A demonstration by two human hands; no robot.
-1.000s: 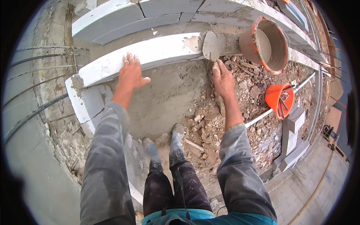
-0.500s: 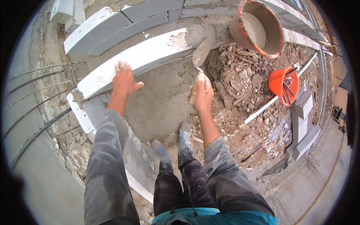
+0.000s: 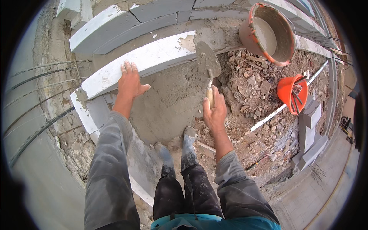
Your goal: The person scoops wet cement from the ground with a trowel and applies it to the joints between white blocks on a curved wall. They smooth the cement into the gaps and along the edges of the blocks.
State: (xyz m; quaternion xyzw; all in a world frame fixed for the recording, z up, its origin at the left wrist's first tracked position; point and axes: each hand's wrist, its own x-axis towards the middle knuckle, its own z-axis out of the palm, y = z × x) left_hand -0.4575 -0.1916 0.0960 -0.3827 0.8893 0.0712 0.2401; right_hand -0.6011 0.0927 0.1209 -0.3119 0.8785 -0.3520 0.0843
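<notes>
My left hand rests with spread fingers on the top edge of a white block wall. In my right hand is a trowel, gripped by its wooden handle. Its mortar-smeared blade points away from me, at the wall's near side just right of the bare white top. Grey mortar covers the wall top beyond the blade. A mortar bucket with an orange-streaked rim sits on the wall to the right, tilted, with wet grey mix inside.
Broken rubble lies right of my boots. An orange bucket holding tools stands there, with loose grey blocks behind it. Steel bars stick out at the left. A second block wall runs along the far side.
My right hand has moved slightly right and nearer to me, and the trowel has turned so its blade shows broad and flat. My left hand stays on the wall.
</notes>
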